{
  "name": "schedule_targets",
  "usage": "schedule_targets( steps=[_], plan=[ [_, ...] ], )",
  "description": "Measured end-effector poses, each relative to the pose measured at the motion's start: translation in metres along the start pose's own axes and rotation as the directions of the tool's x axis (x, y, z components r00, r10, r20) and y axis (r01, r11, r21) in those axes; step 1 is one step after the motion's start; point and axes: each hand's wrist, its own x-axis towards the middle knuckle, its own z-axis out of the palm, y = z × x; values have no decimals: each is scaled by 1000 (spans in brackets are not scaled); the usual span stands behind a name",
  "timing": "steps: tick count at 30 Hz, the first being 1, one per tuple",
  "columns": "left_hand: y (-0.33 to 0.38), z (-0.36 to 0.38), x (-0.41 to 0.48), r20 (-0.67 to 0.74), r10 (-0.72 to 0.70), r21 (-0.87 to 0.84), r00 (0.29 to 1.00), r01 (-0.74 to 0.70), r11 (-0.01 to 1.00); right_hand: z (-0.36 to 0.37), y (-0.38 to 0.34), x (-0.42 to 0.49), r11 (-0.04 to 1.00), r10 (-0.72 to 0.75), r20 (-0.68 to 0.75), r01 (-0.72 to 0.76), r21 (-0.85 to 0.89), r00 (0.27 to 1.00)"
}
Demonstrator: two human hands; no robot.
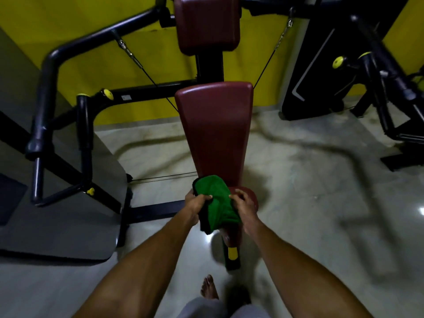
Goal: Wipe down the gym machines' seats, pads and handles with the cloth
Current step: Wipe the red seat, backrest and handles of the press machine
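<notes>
cloth (216, 203) — bunched between both | left grip (196, 204) clasps it | right grip (245, 206) pinches it (over seat (252, 195))

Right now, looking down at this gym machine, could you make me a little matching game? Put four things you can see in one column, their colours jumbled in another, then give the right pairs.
Things
1. cloth
2. back pad
3. knob on the frame
4. bent handle bar

Colours
A. black
B. bright green
C. yellow
D. dark red

Pairs: 1-B, 2-D, 3-C, 4-A.
</notes>
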Motion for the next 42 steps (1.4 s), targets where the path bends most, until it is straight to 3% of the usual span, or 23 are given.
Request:
schedule_targets(
  steps=[2,7,8,12,15,20,24,27,30,33,35,37,39,42],
  plan=[
    [8,7,2,25,57,79,998,-58,995,-5,-11,-4,964,-148,-33,137,-230,988],
    [20,25,10,127,119,107,985,-133,985,0,-12,-6,976,-65,325,127,-174,944],
    [21,28,13,153,113,85,982,-127,988,2,-11,-4,964,-98,324,170,-203,941],
    [24,32,35,141,161,31,977,-167,985,10,-2,20,854,-311,79,315,-414,947],
    [16,23,75,66,171,12,983,-172,985,10,7,49,803,-362,-37,291,-521,932],
    [-15,3,166,-116,135,23,984,-134,991,6,30,135,656,-544,19,439,-614,839],
    [-33,-10,259,-198,178,104,964,-159,982,12,46,214,326,-726,143,520,-790,673],
    [-34,-12,311,-165,252,138,953,-231,963,23,56,270,69,-783,316,579,-812,536],
    [-25,-2,343,-49,337,51,940,-335,941,37,65,330,-285,-778,547,602,-745,309],
    [-26,-1,379,10,380,-41,925,-379,924,55,68,377,-614,-696,717,501,-610,20],
    [-31,-3,400,97,418,-94,903,-410,907,67,71,402,-739,-628,763,427,-521,-154],
    [-36,-5,414,170,434,-104,885,-421,901,77,76,411,-843,-510,818,344,-413,-266],
    [-37,-9,427,187,492,-120,850,-478,870,81,81,415,-930,-329,884,277,-242,-333],
    [-38,-14,439,121,509,5,852,-514,858,69,79,425,-982,-8,948,180,52,-319]
  ],
)
